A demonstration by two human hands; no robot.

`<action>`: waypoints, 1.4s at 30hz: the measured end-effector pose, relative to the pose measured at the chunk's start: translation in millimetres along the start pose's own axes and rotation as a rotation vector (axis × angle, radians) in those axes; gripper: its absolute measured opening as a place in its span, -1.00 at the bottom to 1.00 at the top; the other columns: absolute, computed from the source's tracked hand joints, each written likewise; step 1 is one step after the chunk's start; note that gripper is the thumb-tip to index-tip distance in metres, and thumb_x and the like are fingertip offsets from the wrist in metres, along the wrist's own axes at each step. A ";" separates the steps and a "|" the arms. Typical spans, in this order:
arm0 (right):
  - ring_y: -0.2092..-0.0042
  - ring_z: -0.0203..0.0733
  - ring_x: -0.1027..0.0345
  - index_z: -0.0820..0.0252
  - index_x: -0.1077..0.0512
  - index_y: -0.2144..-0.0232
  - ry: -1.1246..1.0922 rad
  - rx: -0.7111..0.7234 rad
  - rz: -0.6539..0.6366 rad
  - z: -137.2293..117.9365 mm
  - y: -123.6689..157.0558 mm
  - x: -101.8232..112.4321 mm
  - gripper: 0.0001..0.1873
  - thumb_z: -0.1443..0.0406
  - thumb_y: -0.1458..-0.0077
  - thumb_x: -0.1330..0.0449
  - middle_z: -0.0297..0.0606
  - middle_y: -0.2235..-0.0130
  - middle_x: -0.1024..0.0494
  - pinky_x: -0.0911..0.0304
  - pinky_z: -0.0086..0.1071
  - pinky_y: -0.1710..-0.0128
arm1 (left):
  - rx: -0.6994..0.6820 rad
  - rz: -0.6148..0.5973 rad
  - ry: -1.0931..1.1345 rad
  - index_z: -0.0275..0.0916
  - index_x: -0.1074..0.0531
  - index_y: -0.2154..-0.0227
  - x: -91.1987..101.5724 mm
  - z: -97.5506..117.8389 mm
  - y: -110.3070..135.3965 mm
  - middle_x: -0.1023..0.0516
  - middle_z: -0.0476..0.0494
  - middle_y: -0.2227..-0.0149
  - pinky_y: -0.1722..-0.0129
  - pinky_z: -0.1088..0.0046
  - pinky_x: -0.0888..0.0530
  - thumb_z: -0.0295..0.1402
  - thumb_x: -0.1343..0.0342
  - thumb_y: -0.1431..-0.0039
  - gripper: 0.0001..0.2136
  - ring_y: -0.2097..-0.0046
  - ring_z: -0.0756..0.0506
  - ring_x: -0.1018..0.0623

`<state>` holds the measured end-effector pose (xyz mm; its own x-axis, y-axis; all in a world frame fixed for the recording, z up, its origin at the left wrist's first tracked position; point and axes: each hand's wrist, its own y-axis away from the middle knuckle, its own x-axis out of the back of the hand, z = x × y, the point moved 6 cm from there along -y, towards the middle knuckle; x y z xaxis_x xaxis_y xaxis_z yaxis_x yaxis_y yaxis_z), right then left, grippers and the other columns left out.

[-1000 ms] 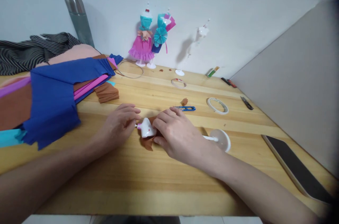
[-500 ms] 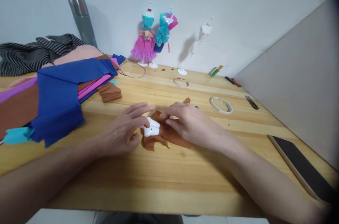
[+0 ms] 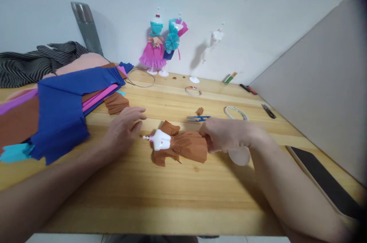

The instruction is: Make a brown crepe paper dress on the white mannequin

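Note:
A small white mannequin lies on its back on the wooden table, its beaded neck tip pointing left. It wears a gathered brown crepe paper skirt, and other brown paper pieces spread out beside its torso. My right hand is closed at the skirt's hem, around the mannequin's lower end; the fingers hide the exact grip. Past the wrist shows the round clear base. My left hand is open, left of the neck and apart from it. Blue thread snips lie just behind the skirt.
Folded crepe paper covers the left side. Dressed mannequins and a bare one stand by the wall. A tape roll, a cutter and a phone lie to the right; a wire ring is farther back.
My left hand has let go of the mannequin and drawn back left. My right hand has moved right from the waist to the skirt's hem, uncovering the skirt and the snips.

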<state>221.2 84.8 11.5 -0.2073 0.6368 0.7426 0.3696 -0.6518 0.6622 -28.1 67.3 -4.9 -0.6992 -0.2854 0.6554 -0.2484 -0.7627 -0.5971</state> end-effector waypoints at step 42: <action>0.54 -0.24 -0.39 0.19 -0.27 0.65 -0.055 0.118 -0.007 -10.2 12.0 3.7 -0.90 0.44 0.20 -0.05 -0.34 0.63 -0.44 -0.08 -0.46 0.58 | 0.310 -0.854 0.765 -0.30 -0.46 0.56 -60.7 -2.8 -53.3 -0.57 -0.19 0.21 0.51 0.51 -0.34 -0.24 -0.19 -0.02 -0.79 0.51 0.04 -0.42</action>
<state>215.6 75.2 23.2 -0.1615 0.6652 0.7290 0.4733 -0.5960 0.6487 25.7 126.9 -14.2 -0.6311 0.7242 0.2781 -0.7293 -0.6760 0.1055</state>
